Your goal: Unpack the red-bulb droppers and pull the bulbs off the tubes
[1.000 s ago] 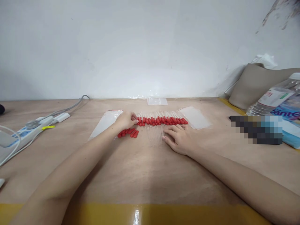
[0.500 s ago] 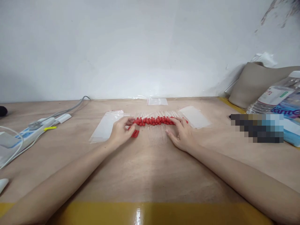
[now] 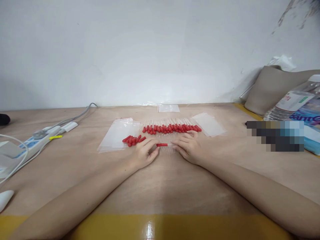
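Between my hands lies one red rubber dropper bulb (image 3: 162, 145), in line with a thin clear tube (image 3: 170, 144). My left hand (image 3: 147, 152) pinches the bulb's left end. The tube's right end is in the closed fingers of my right hand (image 3: 189, 146). Whether the tube sits inside the bulb is too small to tell. Loose red bulbs (image 3: 132, 141) are piled just left of my left hand. Beyond my hands stretches a row of droppers (image 3: 172, 128), red bulbs towards me and clear tubes pointing away. More bare clear tubes (image 3: 168, 150) lie on the table beneath my fingers.
Clear zip bags lie at left (image 3: 112, 133), at right (image 3: 208, 124) and by the wall (image 3: 169, 108). A power strip (image 3: 27, 143) with cables occupies the left side. On the right stand a water bottle (image 3: 287, 105) and a grey-brown bag-like item (image 3: 272, 86).
Both hands have come back from the row of droppers towards me. My left hand has moved right and now holds a red bulb; my right hand now holds a tube.
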`<state>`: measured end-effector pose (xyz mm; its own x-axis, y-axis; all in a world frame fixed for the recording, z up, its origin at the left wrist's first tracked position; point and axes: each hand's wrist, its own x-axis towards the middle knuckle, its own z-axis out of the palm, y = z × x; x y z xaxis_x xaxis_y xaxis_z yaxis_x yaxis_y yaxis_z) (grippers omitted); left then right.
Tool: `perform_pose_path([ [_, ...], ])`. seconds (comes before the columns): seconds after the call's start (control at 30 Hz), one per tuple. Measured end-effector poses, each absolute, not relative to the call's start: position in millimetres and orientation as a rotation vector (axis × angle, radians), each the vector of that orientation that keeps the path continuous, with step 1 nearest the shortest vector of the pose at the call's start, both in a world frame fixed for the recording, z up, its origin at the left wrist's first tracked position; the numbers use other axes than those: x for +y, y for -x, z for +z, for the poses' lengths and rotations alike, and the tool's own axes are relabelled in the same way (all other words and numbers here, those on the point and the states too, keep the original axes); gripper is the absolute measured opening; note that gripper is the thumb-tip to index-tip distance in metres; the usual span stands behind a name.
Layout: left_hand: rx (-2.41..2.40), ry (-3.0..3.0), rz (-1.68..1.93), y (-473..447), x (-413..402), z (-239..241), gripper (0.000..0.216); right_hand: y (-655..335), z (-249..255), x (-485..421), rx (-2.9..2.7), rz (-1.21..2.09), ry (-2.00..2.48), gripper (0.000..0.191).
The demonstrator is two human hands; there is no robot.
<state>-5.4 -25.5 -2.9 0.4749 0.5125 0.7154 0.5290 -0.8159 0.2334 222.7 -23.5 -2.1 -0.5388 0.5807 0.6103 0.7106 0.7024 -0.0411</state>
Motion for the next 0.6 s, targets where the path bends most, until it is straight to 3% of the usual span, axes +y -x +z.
perform_pose_path([
  [0.37,-0.906,2.689,-0.886,-3,-25,0,0.020,-214,-3,-28,-2.357,-0.187,0.859,0.032],
  [0.6,-0.897,2.736,-0.757,-4,-33,6,0.027,-220,-5,-29,-2.359,-0.387,0.754,0.026],
])
